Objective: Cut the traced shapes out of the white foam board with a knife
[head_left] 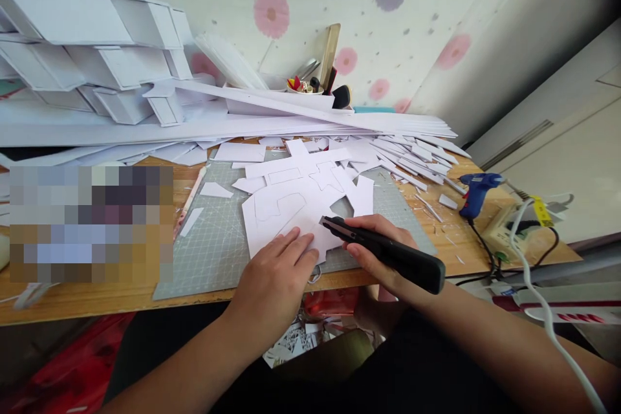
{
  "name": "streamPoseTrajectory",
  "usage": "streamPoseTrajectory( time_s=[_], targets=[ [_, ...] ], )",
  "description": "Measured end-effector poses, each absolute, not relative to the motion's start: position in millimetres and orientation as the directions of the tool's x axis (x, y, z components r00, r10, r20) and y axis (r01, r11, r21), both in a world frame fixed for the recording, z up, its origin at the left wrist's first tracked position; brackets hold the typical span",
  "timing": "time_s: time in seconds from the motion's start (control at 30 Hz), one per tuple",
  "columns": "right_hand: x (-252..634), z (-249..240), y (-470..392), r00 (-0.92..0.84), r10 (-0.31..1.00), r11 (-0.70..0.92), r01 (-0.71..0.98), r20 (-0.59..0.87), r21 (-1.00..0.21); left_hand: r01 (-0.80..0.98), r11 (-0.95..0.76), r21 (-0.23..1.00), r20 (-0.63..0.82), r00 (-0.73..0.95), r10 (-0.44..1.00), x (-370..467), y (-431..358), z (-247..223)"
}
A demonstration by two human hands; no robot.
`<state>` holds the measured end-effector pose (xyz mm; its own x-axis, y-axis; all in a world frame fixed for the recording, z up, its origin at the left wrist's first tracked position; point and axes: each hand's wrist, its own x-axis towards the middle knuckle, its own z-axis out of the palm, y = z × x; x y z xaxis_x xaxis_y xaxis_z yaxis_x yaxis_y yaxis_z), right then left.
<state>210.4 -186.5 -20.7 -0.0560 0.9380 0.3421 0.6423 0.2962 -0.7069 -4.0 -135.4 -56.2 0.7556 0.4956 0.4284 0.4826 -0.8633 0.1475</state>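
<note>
My left hand (pixel 276 272) lies flat on the lower part of a white board sheet (pixel 286 207), its fingers stretched out. Pencil outlines show on that sheet. A black utility knife (pixel 388 252) is held in my right hand (pixel 378 246), with its tip pointing left at the sheet's surface, right of my left fingers. Whether the blade touches the board cannot be made out. Beneath lies a grey-green cutting mat (pixel 218 259). Another cut white sheet (pixel 301 162), with notches and drawn shapes, lies just behind.
White board models (pixel 63 13) stand at the back left. Long white strips (pixel 291 107) cross the back. Scraps (pixel 412 158) lie at the right. A blue glue gun (pixel 478 193) stands beside a power strip (pixel 504 229) with cables. The left area is pixelated.
</note>
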Motion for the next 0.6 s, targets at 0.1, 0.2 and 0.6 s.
streamPoseTrajectory(
  time_s=[0.1, 0.2, 0.6],
  targets=[
    [210.2, -22.7, -185.6, -0.097, 0.916, 0.353, 0.66, 0.39, -0.663, 0.501, -0.856, 0.131, 0.43, 0.749, 0.504, -2.6, -137.2, -54.1],
    [209.8, -23.9, -184.3, -0.118, 0.9, 0.387, 0.66, 0.42, -0.644, 0.505, -0.856, 0.116, 0.443, 0.745, 0.499, -1.7, -137.4, -53.6],
    [208.7, -21.3, -181.8, -0.158, 0.889, 0.415, 0.675, 0.431, -0.61, 0.487, -0.87, 0.072, 0.439, 0.768, 0.467, -2.6, -135.7, -55.3]
  ],
)
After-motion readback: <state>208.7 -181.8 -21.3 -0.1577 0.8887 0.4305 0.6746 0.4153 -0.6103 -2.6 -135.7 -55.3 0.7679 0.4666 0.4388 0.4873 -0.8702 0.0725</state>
